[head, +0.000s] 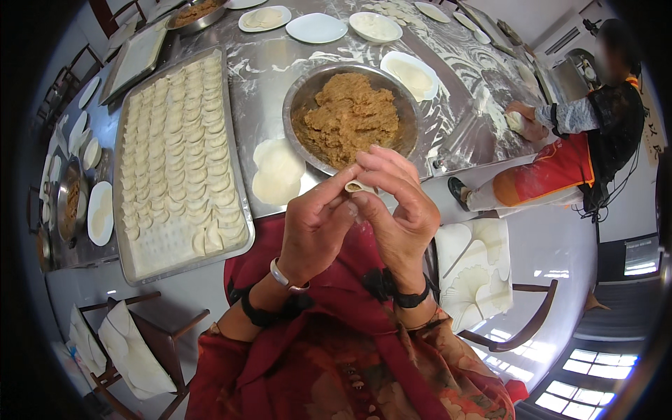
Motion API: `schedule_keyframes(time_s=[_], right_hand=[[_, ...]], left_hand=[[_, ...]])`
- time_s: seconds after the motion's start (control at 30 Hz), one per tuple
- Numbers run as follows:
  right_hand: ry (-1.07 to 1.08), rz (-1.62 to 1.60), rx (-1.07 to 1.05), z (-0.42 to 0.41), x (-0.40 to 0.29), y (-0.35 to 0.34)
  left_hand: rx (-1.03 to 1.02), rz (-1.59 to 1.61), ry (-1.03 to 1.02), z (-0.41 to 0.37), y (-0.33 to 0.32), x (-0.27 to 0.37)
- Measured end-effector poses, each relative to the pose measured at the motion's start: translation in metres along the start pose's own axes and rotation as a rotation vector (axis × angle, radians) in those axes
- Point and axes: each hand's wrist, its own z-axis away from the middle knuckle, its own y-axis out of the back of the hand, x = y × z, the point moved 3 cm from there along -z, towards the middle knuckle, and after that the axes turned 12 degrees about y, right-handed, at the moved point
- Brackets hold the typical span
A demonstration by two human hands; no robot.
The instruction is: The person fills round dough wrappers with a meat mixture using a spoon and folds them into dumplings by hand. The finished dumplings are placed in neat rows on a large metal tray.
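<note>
Between my two hands I hold a dumpling (pixel 357 187), its wrapper folded around a little brown filling that shows at the open end. My left hand (pixel 321 223) grips it from the left with the fingertips. From the other side the thumb and fingers of my right hand (pixel 401 205) pinch it. Just beyond my fingers stands a steel bowl (pixel 294 118) heaped with minced filling (pixel 354 118). Several round dough wrappers (pixel 275 173) lie overlapped on the table to the left of the bowl.
A metal tray (pixel 157 265) with rows of folded dumplings (pixel 178 142) lies at the left. White plates (pixel 316 28), some with wrappers, stand along the far side of the floured steel table (pixel 257 84). At the right a person (pixel 588 136) handles dough (pixel 517 121). Chairs (pixel 475 262) stand on both sides.
</note>
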Motion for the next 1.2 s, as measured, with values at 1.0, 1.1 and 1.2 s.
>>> schedule_keyframes(time_s=[1.0,1.1,1.2], right_hand=[[-0.149,-0.417,-0.259,0.017,0.028,-0.016],[-0.171,-0.443,-0.190,0.019,0.028,-0.022],[-0.219,-0.347,-0.107,0.016,0.018,-0.028]], left_hand=[[-0.090,0.145,0.288,0.011,0.026,-0.007],[-0.081,0.172,0.263,0.010,0.028,-0.009],[-0.086,0.216,0.218,0.011,0.030,-0.016]])
